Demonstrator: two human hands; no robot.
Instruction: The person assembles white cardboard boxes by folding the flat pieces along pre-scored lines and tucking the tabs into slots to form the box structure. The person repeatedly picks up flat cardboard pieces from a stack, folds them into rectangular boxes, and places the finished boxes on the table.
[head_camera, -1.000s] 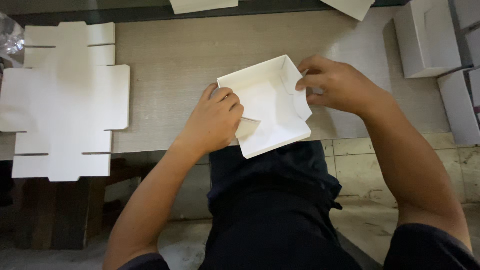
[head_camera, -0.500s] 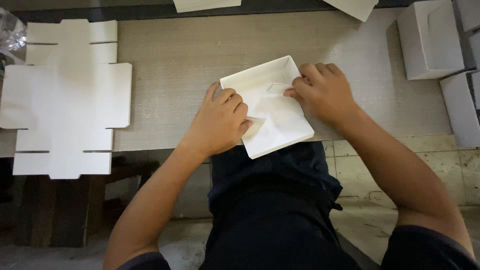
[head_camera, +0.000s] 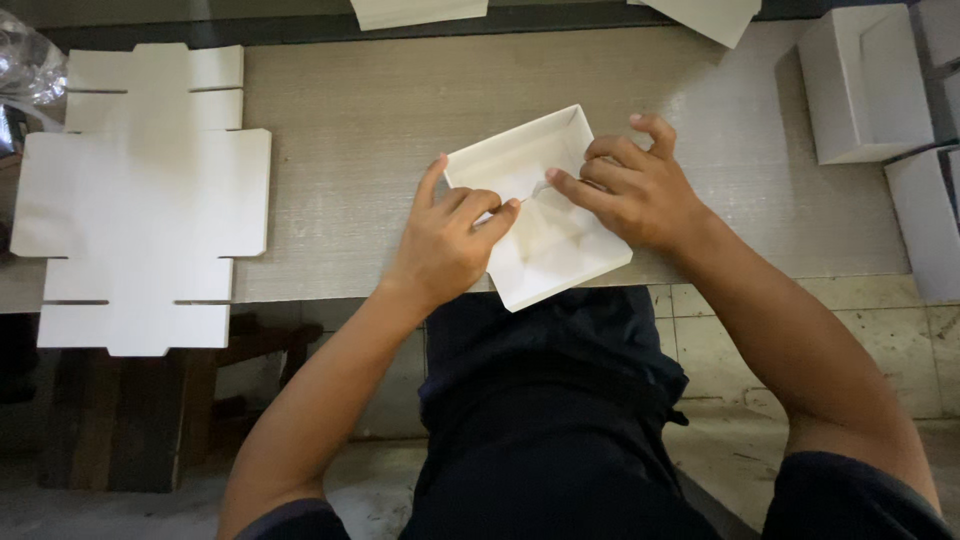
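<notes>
My left hand (head_camera: 445, 240) rested on the left side of the white cardboard box (head_camera: 560, 255), fingers curled and pressing a flap down inside it. My right hand (head_camera: 635, 190) lay over the box's right half, index finger extended toward the left fingertips, the other fingers bent against the inner wall. Neither hand was closed around anything; both pressed on the box. The box sat open and tilted at the near edge of the bench (head_camera: 400, 110), one corner overhanging my lap. A flat, unfolded box blank (head_camera: 140, 200) lay well to the left. Finished white boxes (head_camera: 865, 85) stood at the right.
</notes>
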